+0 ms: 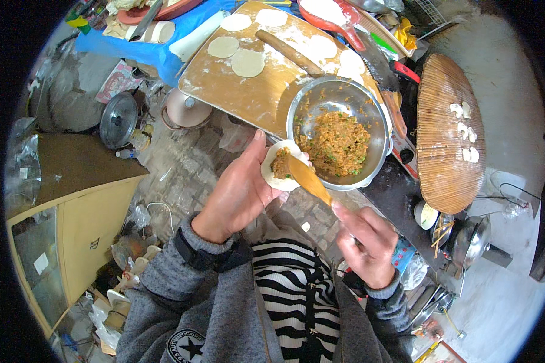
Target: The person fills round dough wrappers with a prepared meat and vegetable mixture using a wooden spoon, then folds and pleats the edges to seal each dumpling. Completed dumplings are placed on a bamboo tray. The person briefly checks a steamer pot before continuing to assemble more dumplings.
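Note:
On the palm and fingers of my left hand [234, 195] rests a round dough wrapper [268, 170] with a dab of minced filling [279, 164] on it. My right hand [368, 240] grips the handle of a wooden spoon [311, 178], whose broad end touches the filling. Just beyond both hands is a steel bowl [311, 102] holding a heap of orange-brown filling [340, 143] with green bits. The bowl overlaps the near right corner of a floured wooden board [250, 102]. Several flat wrappers [248, 63] and a wooden rolling pin [288, 52] lie on that board.
To the right, a round reed tray [445, 168] carries several white dumplings [466, 129]. A cleaver [379, 68] lies between board and tray. A red scoop of flour [329, 13] stands at the back. On the left are a lidded pot [188, 109] and a yellow cabinet [86, 240].

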### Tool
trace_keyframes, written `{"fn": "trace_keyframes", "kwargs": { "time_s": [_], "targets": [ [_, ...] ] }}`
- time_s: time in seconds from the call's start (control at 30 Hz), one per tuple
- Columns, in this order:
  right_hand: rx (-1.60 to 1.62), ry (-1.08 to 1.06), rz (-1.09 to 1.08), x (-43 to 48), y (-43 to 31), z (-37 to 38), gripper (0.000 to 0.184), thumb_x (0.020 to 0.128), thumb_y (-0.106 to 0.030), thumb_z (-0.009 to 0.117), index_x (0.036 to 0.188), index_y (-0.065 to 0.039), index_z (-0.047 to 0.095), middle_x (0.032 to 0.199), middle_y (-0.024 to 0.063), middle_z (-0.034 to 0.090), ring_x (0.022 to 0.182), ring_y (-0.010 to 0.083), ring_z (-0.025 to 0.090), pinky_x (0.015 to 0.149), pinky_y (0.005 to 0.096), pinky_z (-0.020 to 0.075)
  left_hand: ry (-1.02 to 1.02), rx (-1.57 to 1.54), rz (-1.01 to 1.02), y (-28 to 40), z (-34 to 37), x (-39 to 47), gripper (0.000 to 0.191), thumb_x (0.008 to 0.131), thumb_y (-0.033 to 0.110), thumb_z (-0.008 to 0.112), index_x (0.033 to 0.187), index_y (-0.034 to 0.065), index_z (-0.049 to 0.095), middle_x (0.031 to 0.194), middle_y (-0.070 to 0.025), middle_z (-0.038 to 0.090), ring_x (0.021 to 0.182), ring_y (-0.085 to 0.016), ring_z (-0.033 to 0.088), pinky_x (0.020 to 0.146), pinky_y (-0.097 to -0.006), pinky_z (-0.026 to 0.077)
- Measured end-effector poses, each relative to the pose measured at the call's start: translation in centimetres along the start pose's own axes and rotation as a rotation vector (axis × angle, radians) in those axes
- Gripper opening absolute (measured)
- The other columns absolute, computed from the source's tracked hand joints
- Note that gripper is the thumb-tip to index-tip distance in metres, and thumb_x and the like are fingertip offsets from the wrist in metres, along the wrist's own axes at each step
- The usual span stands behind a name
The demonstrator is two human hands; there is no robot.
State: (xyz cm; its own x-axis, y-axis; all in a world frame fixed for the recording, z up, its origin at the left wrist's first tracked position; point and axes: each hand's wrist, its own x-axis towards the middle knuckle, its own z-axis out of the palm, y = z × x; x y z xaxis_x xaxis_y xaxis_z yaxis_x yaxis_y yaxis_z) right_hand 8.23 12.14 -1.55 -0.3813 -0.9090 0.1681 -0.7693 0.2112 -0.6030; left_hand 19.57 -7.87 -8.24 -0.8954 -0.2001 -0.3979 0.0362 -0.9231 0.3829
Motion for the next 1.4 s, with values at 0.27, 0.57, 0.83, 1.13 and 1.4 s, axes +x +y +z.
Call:
{"fn": "trace_keyframes", "kwargs": {
  "time_s": [0.27, 0.57, 0.83, 1.13, 1.4],
  "targets": [
    [-0.039, 0.062, 0.047, 0.4, -0.7, -0.2, 0.044, 0.071, 0.011, 0.064, 0.113, 0.0, 0.071, 0.071, 0.0071, 0.053, 0.055, 0.0171, 0.052, 0.052, 0.0305, 0.0448, 0.009, -0.036, 0.05, 0.4, 1.8, 0.9, 0.06, 0.108, 0.048, 0.024, 0.138, 0.0, 0.042, 0.128, -0.014, 0.06, 0.114, -0.021, 0.062, 0.092, -0.0343, 0.053],
    [-0.051, 0.168, -0.021, 1.0, -0.5, -0.3, 0.044, 0.073, 0.01, 0.065, 0.115, -0.002, 0.07, 0.069, 0.0079, 0.051, 0.055, 0.0194, 0.053, 0.051, 0.0304, 0.0455, -0.069, 0.027, 0.058, 1.1, 1.7, 1.8, 0.068, 0.106, 0.054, 0.028, 0.136, -0.0046, 0.044, 0.131, -0.0181, 0.06, 0.117, -0.024, 0.062, 0.099, -0.0357, 0.051],
    [-0.021, 0.168, 0.204, -0.4, 1.5, -1.1, 0.033, 0.076, 0.002, 0.068, 0.109, 0.0, 0.07, 0.075, 0.011, 0.065, 0.062, 0.021, 0.064, 0.057, 0.0327, 0.0519, -0.121, -0.002, 0.111, 1.8, 1.8, 2.6, 0.059, 0.108, 0.047, 0.023, 0.143, 0.0007, 0.035, 0.136, -0.0156, 0.054, 0.123, -0.027, 0.057, 0.099, -0.0436, 0.053],
    [-0.356, -0.153, 0.199, 0.6, 6.4, 0.4, 0.035, 0.072, -0.005, 0.077, 0.105, -0.003, 0.069, 0.095, 0.0122, 0.065, 0.089, 0.0303, 0.064, 0.072, 0.0385, 0.0504, -0.154, -0.036, 0.023, 2.3, 3.5, 3.0, 0.073, 0.105, 0.055, 0.026, 0.143, -0.0061, 0.035, 0.142, -0.0241, 0.049, 0.133, -0.036, 0.049, 0.112, -0.0451, 0.041],
    [-0.225, 0.172, -0.126, 2.5, 0.8, -0.5, 0.03, 0.073, -0.01, 0.078, 0.1, -0.005, 0.066, 0.1, 0.0083, 0.059, 0.093, 0.0279, 0.057, 0.079, 0.04, 0.0438, -0.309, 0.342, -0.019, 0.3, 5.1, 2.7, 0.075, 0.103, 0.059, 0.019, 0.142, -0.002, 0.039, 0.139, -0.0171, 0.052, 0.129, -0.03, 0.052, 0.112, -0.0441, 0.039]
  ]
}}
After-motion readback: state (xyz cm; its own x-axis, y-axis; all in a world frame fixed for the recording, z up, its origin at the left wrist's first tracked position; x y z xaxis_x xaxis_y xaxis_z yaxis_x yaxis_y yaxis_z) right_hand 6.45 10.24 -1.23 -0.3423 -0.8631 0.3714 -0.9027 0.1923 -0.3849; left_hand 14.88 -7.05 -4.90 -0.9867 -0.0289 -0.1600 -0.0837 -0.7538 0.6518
